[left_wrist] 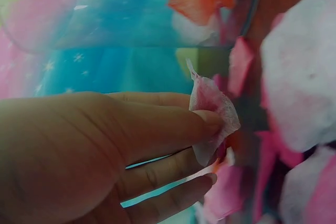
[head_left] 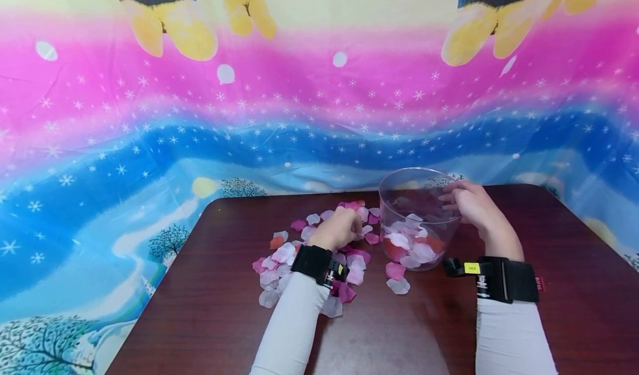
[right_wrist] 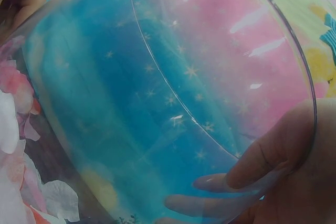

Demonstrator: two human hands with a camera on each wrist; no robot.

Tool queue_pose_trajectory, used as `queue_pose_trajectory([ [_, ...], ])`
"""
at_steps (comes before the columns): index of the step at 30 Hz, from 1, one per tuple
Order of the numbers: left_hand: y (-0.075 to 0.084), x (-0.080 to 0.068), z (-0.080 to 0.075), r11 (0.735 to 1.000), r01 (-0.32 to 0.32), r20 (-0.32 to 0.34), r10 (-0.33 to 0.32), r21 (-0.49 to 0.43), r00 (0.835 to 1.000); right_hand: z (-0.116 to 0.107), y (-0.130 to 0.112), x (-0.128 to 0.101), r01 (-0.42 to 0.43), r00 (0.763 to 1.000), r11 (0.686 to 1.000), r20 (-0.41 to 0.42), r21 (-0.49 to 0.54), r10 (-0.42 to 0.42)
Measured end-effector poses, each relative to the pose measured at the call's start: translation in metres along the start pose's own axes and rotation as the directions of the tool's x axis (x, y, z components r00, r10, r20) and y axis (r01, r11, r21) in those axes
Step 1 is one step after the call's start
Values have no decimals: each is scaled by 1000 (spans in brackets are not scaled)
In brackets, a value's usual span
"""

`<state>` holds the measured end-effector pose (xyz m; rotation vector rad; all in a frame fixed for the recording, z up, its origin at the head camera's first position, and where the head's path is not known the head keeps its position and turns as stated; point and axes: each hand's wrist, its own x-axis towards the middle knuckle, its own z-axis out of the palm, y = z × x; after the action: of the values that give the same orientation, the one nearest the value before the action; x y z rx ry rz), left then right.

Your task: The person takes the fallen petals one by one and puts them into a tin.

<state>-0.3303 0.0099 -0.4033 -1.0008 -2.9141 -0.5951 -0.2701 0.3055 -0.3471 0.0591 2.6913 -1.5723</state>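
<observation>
A clear plastic bowl (head_left: 399, 183) stands on the dark wooden table (head_left: 574, 286), with pink, white and red petals in its bottom. My right hand (head_left: 471, 204) grips the bowl's right side; the right wrist view shows its fingers (right_wrist: 262, 161) curled round the clear bowl wall (right_wrist: 173, 77). Left of the bowl lies a heap of loose petals (head_left: 279, 258). Over that heap my left hand (head_left: 341, 226) pinches a pink-and-white petal (left_wrist: 212, 111) between thumb and fingers.
A bright cartoon cloth (head_left: 199, 97) with pink and blue bands hangs behind the table and drapes down past its left edge. Two stray petals (head_left: 396, 278) lie just in front of the bowl. Black wrist straps sit on both white sleeves.
</observation>
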Motion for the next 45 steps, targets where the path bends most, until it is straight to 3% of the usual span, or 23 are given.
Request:
queue_pose_trajectory([
  [7,-3,-6,-24,997,-5,-45,2,-73,999,-2,1,1,-6,1000,1000,7,-3,6],
  [15,5,-15,-49,996,-26,-122,15,-87,992,-4,2,2,-5,1000,1000,9,-3,5],
  [27,12,-25,-66,988,-98,-247,65,-123,967,-3,2,2,-6,1000,1000,7,-5,6],
  [30,15,-24,-67,987,-129,-295,94,-99,951,-2,1,2,-9,1000,1000,9,-1,9],
  [35,33,-20,-66,973,-217,-392,171,-75,904,-2,-1,2,-7,1000,1000,5,2,7],
  [39,50,-18,-63,954,-289,-429,229,-79,874,-2,-1,1,-5,1000,1000,6,0,5],
  [45,65,-19,-57,944,-326,-435,274,-49,858,0,0,2,-8,1000,1000,6,-5,8],
])
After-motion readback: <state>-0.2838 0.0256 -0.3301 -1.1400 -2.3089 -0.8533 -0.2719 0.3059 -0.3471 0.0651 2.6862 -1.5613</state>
